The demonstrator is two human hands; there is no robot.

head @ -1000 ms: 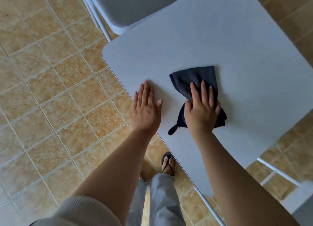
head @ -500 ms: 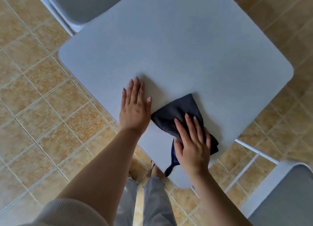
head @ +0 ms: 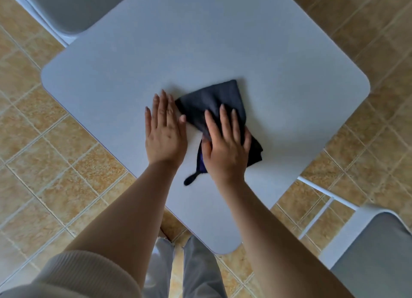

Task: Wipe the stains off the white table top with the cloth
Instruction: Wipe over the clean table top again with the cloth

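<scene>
The white table top [head: 200,41] fills the middle of the head view, turned like a diamond. A dark navy cloth [head: 209,99] lies bunched near its centre, with a small loop trailing toward me. My right hand [head: 225,150] presses flat on the cloth's near half, fingers spread over it. My left hand [head: 165,135] rests flat and open on the bare table just left of the cloth, its thumb almost touching the cloth's edge. No stain stands out on the surface.
A grey chair [head: 66,10] is tucked at the table's far left corner. Another grey chair [head: 376,253] with a white frame stands at the near right. Tan floor tiles [head: 55,164] surround the table. My legs stand at the near corner.
My right hand slid the cloth toward the near corner, then back up toward the table's centre. The left hand stayed flat beside it. The view shifted, showing more of the table.
</scene>
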